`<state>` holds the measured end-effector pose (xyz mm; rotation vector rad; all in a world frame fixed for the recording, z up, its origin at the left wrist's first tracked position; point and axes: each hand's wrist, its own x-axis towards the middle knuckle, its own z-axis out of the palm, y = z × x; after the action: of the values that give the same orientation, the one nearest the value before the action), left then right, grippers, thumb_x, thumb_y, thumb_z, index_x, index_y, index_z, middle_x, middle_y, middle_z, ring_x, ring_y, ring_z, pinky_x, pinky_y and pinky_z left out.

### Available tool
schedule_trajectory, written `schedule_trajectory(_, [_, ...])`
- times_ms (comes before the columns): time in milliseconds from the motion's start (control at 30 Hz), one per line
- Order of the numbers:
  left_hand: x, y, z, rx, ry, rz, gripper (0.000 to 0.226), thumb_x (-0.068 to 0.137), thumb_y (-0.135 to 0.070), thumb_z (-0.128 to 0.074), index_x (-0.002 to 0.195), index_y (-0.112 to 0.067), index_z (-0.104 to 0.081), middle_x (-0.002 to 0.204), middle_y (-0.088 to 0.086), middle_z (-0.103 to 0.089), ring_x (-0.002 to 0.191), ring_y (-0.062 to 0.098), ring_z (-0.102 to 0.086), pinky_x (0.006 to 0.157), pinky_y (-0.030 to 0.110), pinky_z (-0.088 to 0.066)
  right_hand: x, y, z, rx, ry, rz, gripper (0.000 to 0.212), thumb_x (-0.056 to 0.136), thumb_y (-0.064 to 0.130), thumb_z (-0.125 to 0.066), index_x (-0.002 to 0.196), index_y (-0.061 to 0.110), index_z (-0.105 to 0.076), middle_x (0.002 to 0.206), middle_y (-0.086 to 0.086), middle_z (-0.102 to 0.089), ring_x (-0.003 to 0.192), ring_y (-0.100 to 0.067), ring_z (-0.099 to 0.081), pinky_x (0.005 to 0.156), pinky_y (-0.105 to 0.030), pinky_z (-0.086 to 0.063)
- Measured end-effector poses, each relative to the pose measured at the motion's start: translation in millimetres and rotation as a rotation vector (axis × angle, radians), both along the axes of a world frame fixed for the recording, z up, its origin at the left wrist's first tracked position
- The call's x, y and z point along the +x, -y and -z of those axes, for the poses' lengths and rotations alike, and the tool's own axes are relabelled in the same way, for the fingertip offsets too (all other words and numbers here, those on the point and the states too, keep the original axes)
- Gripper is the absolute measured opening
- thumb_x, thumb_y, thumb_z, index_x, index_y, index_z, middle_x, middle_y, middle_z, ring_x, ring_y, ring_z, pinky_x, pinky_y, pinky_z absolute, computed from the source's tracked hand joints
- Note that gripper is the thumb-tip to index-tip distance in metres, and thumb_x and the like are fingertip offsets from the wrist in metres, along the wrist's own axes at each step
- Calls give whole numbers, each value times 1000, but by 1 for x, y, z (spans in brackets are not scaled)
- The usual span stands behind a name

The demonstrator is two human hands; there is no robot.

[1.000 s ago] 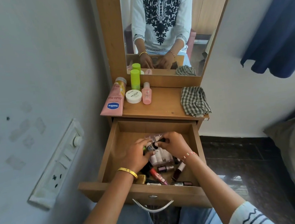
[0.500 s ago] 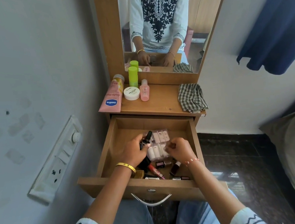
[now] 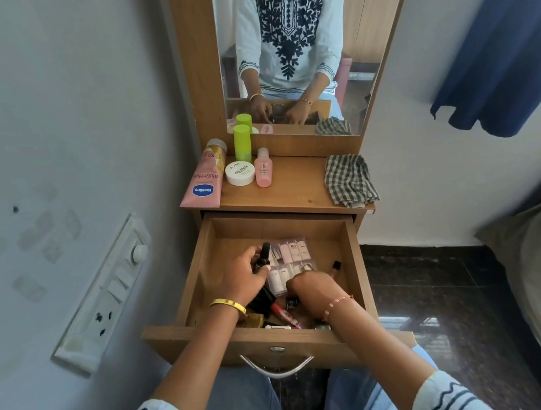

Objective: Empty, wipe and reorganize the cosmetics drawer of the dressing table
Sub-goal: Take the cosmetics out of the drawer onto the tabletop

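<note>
Small dark dropper-style bottle (image 3: 263,254) held upright in curled fingers of left hand (image 3: 241,280), inside open wooden drawer (image 3: 199,273), toward 9 o'clock side. Right hand (image 3: 309,289) lowered at centre, fingers curled down among loose cosmetics; what is gripped, if anything, cannot be told. Clear plastic pack of pale sample tubes (image 3: 288,260) seen between hands, toward 12 o'clock. Red-capped lip tube (image 3: 283,313) lying at 6 o'clock edge. On wooden tabletop (image 3: 294,188), at 12 o'clock: pink lotion tube (image 3: 202,182), green cylinder bottle (image 3: 242,142), white round jar (image 3: 240,173), checked cloth (image 3: 349,180).

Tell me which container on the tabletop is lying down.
The pink Vaseline tube, at the left edge; the green bottle, white jar and small pink bottle stand upright.
</note>
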<state>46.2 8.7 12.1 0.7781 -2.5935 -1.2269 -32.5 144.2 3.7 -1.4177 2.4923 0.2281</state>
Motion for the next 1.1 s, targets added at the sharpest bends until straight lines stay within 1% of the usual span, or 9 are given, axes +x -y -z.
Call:
schedule_trajectory(133, [0, -1, -1, 76, -49, -15, 33, 82, -17, -64, 114, -21, -56, 111, 0, -64, 101, 17, -60, 62, 10, -43, -6, -1, -10, -250, 198, 184, 30, 81, 35, -64, 105, 18, -60, 103, -1, -65, 93, -19, -61, 76, -30, -52])
schedule_trajectory(233, [-2, 2, -7, 147, -139, -94, 37, 81, -16, -66, 116, -17, -56, 112, 2, -64, 104, 19, -60, 78, 23, -49, -12, 4, -25, -545, 445, 348, 15, 77, 24, -69, 88, 23, -60, 86, 4, -65, 75, -7, -62, 65, -22, -54])
schedule_trajectory(300, [-5, 7, -15, 129, -218, -162, 39, 79, -15, -68, 117, -13, -57, 113, 2, -61, 103, 19, -59, 84, 29, -49, -19, 14, -40, -710, 565, 426, 17, 75, 14, -71, 83, 23, -59, 79, 4, -65, 63, -1, -60, 56, -13, -50])
schedule_trajectory(400, [-15, 19, -32, 96, -303, -212, 40, 78, -16, -69, 116, -13, -57, 108, -3, -58, 96, 14, -60, 81, 26, -49, -32, 35, -65, -935, 649, 522, 21, 75, 8, -70, 91, 16, -60, 86, -5, -68, 73, -13, -63, 61, -13, -51])
schedule_trajectory(500, [-35, 35, -50, 73, -358, -232, 35, 76, -13, -71, 109, -9, -60, 105, 6, -64, 95, 19, -62, 82, 31, -50, -47, 61, -84, -1090, 681, 559, 21, 77, 6, -69, 84, 21, -57, 78, 5, -64, 67, -4, -59, 55, -5, -47])
schedule_trajectory(600, [-56, 49, -65, 11, -359, -252, 39, 75, -8, -71, 112, -7, -61, 109, 11, -66, 101, 22, -61, 83, 28, -48, -61, 86, -91, -1114, 639, 604, 22, 76, 8, -71, 87, 21, -56, 76, 11, -61, 66, 2, -55, 53, -9, -45])
schedule_trajectory(733, [-76, 64, -74, -81, -293, -242, 43, 77, -4, -67, 119, -5, -57, 117, 14, -63, 109, 28, -58, 92, 35, -47, -75, 113, -85, -1084, 587, 660, 26, 78, 7, -69, 101, 15, -58, 97, -3, -68, 86, -13, -63, 68, -16, -47])
schedule_trajectory(833, [-84, 70, -75, -141, -233, -240, 41, 81, -5, -64, 121, -5, -55, 119, 14, -62, 111, 29, -57, 93, 37, -48, -79, 124, -82, -1051, 504, 590, 37, 82, 6, -64, 116, 18, -55, 106, -7, -66, 88, -14, -61, 70, -19, -47])
schedule_trajectory(1100, [-96, 73, -77, -296, -187, -267, 35, 88, -6, -53, 123, -6, -53, 118, 18, -57, 109, 32, -54, 94, 39, -46, -86, 138, -79, -961, 266, 387, 40, 83, -1, -58, 121, 10, -56, 114, -15, -62, 101, -25, -60, 81, -23, -44])
